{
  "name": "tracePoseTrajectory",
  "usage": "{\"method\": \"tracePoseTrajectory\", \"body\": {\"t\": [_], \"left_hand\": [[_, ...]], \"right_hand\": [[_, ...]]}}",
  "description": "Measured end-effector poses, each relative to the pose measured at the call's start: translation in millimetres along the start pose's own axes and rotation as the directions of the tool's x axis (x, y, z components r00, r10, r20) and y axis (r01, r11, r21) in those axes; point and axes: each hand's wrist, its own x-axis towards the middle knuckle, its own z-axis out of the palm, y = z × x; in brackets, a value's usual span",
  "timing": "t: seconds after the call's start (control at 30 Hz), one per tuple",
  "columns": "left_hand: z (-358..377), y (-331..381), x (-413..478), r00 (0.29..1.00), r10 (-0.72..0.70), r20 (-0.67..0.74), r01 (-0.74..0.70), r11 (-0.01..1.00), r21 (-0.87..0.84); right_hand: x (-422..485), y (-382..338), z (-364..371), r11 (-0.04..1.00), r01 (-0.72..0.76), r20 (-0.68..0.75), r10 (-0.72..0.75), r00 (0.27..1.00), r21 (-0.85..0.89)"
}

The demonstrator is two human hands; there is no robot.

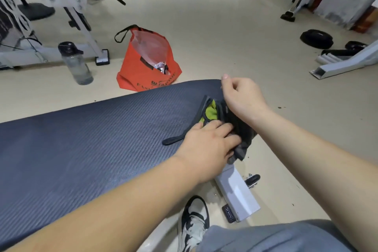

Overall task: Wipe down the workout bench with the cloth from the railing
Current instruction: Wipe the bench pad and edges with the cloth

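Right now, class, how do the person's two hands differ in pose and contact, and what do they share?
The left hand lies with fingers stretched, pressing the cloth onto the bench; the right hand has curled fingers. The left hand covers the cloth's near part; the right hand is over its far end. Whether the right hand grips anything is hidden. Both are bare.

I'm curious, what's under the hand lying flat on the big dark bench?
The left hand presses a dark grey cloth with a lime-green patch onto the dark ribbed bench pad. The part beneath the palm is covered.
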Motion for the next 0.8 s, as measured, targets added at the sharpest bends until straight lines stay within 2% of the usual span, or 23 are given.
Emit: {"method": "tracePoseTrajectory", "body": {"t": [0.1, 0.17, 0.27, 0.33, 0.4, 0.5, 0.57, 0.63, 0.67, 0.7, 0.77, 0.8], "left_hand": [[-15.6, -19.1, -54.1, 1.0, 0.009, 0.022, -0.011, 0.997, 0.074], [-32.0, -38.0, -88.4, 0.997, -0.048, 0.054, 0.041, 0.992, 0.122], [-55.2, -66.6, -129.0, 0.971, -0.223, 0.083, 0.207, 0.964, 0.169], [-69.0, -77.0, -147.6, 0.925, -0.362, 0.115, 0.343, 0.926, 0.155], [-78.1, -78.3, -158.5, 0.873, -0.446, 0.197, 0.417, 0.892, 0.172], [-77.2, -56.3, -158.3, 0.868, -0.429, 0.252, 0.343, 0.883, 0.321], [-74.3, -39.1, -155.4, 0.885, -0.399, 0.24, 0.313, 0.891, 0.329], [-77.4, -37.2, -157.2, 0.913, -0.333, 0.235, 0.296, 0.938, 0.18], [-81.3, -40.9, -159.8, 0.915, -0.327, 0.235, 0.331, 0.943, 0.026], [-88.1, -46.1, -160.9, 0.905, -0.357, 0.232, 0.4, 0.9, -0.174], [-100.0, -60.4, -161.6, 0.846, -0.478, 0.236, 0.523, 0.659, -0.541], [-105.9, -66.5, -161.2, 0.808, -0.536, 0.246, 0.545, 0.52, -0.658]], "right_hand": [[-11.9, -21.3, 11.2, 0.989, 0.134, 0.15, -0.123, 0.981, -0.066], [-18.8, -40.4, 15.7, 0.968, 0.239, 0.294, -0.208, 0.933, -0.074], [-30.8, -68.9, 19.4, 0.948, 0.317, 0.506, -0.279, 0.816, 0.012], [-36.7, -80.1, 22.4, 0.933, 0.356, 0.58, -0.319, 0.75, 0.053], [-41.0, -86.2, 25.7, 0.924, 0.376, 0.621, -0.339, 0.707, 0.076], [-45.2, -92.6, 27.6, 0.918, 0.387, 0.67, -0.34, 0.66, 0.085], [-47.9, -97.7, 26.2, 0.913, 0.399, 0.708, -0.34, 0.619, 0.089], [-50.8, -102.5, 24.3, 0.885, 0.461, 0.755, -0.344, 0.559, 0.062], [-52.3, -105.1, 23.1, 0.864, 0.5, 0.784, -0.347, 0.516, 0.053], [-53.7, -107.0, 22.4, 0.845, 0.532, 0.812, -0.347, 0.47, 0.054], [-56.7, -110.7, 21.2, 0.83, 0.551, 0.856, -0.347, 0.384, 0.089], [-58.8, -113.9, 20.9, 0.84, 0.528, 0.871, -0.346, 0.349, 0.123]]}}
